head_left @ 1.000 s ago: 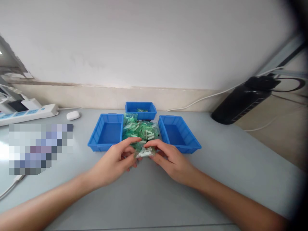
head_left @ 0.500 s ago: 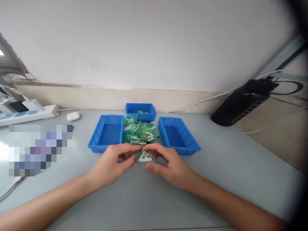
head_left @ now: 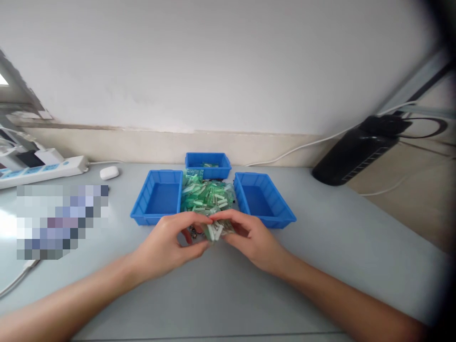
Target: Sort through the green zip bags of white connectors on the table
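Observation:
A small clear greenish bag (head_left: pixel 215 231) with white plugs inside is held between both hands, just in front of the pile. My left hand (head_left: pixel 174 240) pinches its left side, with thumb and fingers curved round it. From the right, my right hand (head_left: pixel 251 237) grips the other side, its index fingertip meeting the left one at the bag's top. Behind them lies a heap of green bags (head_left: pixel 208 194) with white plugs and screws. Some small dark metal pieces show under my left fingers.
Blue trays stand left (head_left: pixel 156 197), right (head_left: pixel 261 199) and behind (head_left: pixel 208 164) the heap; the rear one holds a little green item. Farther out are a white case (head_left: pixel 109 173), a power strip (head_left: pixel 46 171) and a black bottle (head_left: pixel 356 152).
The bag has turned and tilted between my fingers. My left thumb has shifted right along its lower edge, and my right thumb is now partly behind the bag.

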`<act>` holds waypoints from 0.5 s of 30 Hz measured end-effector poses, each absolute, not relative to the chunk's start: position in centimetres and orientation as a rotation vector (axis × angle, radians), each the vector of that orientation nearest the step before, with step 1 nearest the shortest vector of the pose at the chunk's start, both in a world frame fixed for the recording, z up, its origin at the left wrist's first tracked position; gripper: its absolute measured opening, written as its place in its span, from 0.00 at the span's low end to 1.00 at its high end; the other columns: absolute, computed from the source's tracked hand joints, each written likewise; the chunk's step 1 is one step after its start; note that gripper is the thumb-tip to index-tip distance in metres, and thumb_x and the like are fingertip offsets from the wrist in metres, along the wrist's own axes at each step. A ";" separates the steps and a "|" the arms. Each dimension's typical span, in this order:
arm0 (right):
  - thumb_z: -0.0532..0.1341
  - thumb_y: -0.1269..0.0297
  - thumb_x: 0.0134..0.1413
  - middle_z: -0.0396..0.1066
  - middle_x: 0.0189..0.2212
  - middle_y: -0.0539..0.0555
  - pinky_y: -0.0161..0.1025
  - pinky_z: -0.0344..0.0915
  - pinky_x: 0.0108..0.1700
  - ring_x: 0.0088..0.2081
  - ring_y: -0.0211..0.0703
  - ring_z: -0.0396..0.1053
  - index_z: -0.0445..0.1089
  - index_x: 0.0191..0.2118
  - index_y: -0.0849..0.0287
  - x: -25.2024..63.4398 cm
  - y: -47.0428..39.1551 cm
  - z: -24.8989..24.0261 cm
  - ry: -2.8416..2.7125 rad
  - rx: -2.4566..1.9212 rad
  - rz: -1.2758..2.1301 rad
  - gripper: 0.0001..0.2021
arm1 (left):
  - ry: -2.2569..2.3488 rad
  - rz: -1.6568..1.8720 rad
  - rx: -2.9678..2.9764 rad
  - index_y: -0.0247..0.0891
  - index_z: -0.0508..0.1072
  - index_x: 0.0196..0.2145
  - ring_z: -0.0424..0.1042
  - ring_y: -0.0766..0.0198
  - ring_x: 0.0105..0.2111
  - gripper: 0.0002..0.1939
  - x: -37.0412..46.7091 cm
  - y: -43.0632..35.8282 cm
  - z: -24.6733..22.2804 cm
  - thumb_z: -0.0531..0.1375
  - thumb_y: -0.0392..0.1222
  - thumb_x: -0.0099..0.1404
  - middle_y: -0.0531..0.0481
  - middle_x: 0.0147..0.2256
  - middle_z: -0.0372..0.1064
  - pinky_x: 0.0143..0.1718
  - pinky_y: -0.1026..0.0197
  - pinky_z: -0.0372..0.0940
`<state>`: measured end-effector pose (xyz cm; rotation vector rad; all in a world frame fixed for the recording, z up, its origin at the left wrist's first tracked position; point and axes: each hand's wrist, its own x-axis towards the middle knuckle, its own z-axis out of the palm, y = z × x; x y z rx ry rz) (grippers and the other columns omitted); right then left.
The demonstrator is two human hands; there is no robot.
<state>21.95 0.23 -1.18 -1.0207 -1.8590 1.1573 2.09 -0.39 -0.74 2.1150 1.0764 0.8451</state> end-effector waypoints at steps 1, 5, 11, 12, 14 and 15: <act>0.56 0.77 0.48 0.72 0.40 0.51 0.39 0.65 0.44 0.41 0.41 0.70 0.69 0.42 0.55 21.9 0.3 -1.2 -1.822 -1.009 1.184 0.15 | 1.070 0.837 2.120 0.40 0.70 0.41 0.68 0.71 0.26 0.13 2.1 -0.4 -0.7 0.60 0.35 0.56 0.54 0.33 0.71 0.25 0.71 0.65; 0.58 0.74 0.49 0.73 0.36 0.49 0.37 0.66 0.41 0.37 0.39 0.71 0.67 0.43 0.54 21.8 0.3 -1.4 -1.710 -0.976 1.289 0.15 | 1.022 0.841 2.108 0.41 0.68 0.44 0.68 0.71 0.27 0.17 2.1 -0.4 -0.7 0.61 0.37 0.56 0.52 0.37 0.70 0.31 0.67 0.67; 0.62 0.64 0.51 0.74 0.33 0.49 0.39 0.65 0.40 0.36 0.40 0.71 0.62 0.50 0.53 21.8 0.2 -1.8 -1.621 -0.956 1.426 0.19 | 0.968 0.871 2.236 0.40 0.64 0.46 0.67 0.68 0.30 0.20 2.1 -0.6 -0.8 0.62 0.38 0.55 0.52 0.37 0.68 0.34 0.66 0.66; 0.62 0.63 0.51 0.74 0.33 0.49 0.39 0.65 0.40 0.36 0.40 0.71 0.62 0.50 0.53 21.8 0.2 -1.8 -1.613 -0.947 1.450 0.19 | 0.961 0.871 2.264 0.41 0.64 0.47 0.66 0.68 0.31 0.20 2.0 -0.6 -0.8 0.61 0.38 0.57 0.52 0.37 0.68 0.34 0.66 0.65; 0.63 0.63 0.50 0.74 0.33 0.49 0.39 0.65 0.40 0.36 0.40 0.71 0.62 0.49 0.53 21.9 0.3 -1.9 -1.592 -0.925 1.510 0.19 | 0.946 0.870 2.323 0.41 0.62 0.48 0.66 0.68 0.31 0.19 1.9 -0.6 -0.9 0.60 0.38 0.59 0.52 0.37 0.67 0.34 0.66 0.64; 0.63 0.62 0.50 0.73 0.33 0.49 0.39 0.65 0.39 0.35 0.39 0.71 0.62 0.48 0.53 21.9 0.3 -1.9 -1.583 -0.913 1.536 0.18 | 0.939 0.870 2.350 0.41 0.62 0.49 0.66 0.68 0.32 0.20 1.9 -0.6 -0.9 0.60 0.39 0.59 0.51 0.37 0.67 0.35 0.66 0.64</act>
